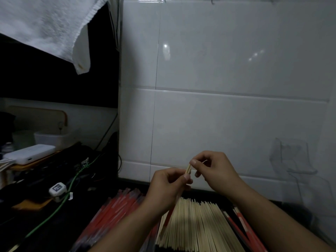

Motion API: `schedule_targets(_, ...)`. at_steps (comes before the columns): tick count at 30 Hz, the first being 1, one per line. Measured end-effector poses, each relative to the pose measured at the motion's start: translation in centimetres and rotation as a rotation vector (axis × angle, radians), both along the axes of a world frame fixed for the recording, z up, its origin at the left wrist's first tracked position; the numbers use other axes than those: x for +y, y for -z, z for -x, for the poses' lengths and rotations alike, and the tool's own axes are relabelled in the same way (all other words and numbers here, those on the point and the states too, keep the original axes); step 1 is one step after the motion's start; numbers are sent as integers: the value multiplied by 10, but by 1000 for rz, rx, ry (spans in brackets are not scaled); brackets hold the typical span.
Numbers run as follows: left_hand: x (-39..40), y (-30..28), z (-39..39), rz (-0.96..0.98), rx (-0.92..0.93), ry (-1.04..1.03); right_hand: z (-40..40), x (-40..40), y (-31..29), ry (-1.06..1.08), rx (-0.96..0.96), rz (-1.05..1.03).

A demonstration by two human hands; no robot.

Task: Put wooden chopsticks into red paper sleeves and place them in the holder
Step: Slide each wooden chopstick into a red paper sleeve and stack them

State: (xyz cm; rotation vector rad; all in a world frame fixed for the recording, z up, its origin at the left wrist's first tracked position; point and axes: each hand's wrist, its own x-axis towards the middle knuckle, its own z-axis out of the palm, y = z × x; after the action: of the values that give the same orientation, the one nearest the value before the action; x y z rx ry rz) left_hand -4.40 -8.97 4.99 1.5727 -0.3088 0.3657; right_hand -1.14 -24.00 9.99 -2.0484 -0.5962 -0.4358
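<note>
Left hand (168,182) curled around a pair of wooden chopsticks (188,169), thumb pressed on them just below the top ends; the pair runs down through the fist and comes out under it, tilted toward lower left. Lower part of the held pair looks reddish, could be a red sleeve (170,214) on it, too dim to be sure. Right hand (215,170) curled, thumb and fingertips pinching the top ends of the same pair from the right. Both hands raised in front of the wall, above the stock.

Directly below the hands: a flat layer of bare wooden chopsticks (198,226), lying side by side, ends pointing toward the wall. Just left of it a pile of red paper sleeves (116,210), some looking wrapped in clear plastic. Right of the bare layer, more red sleeved pieces (243,226) on the dark counter (60,226).

Behind: white tiled wall (227,70). A faint clear holder (291,157) shows on the wall at right, contents cannot tell. Far left: green cable (60,202), white plug adapter (57,190), white box-shaped device (30,153), white tub (52,138). White towel (45,26) hangs at top left
</note>
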Motion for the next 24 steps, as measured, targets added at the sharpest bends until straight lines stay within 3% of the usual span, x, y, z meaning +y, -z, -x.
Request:
schedule_targets(11,5,17,-7,-146,3,2,-4,2,3,79,-119,-68)
schedule_targets(15,6,18,-8,-169,-21,-12,-1,-2,-2,49,-62,-157)
schedule_targets(24,2,21,-9,-127,-3,7,-6,-1,0,108,-23,-108)
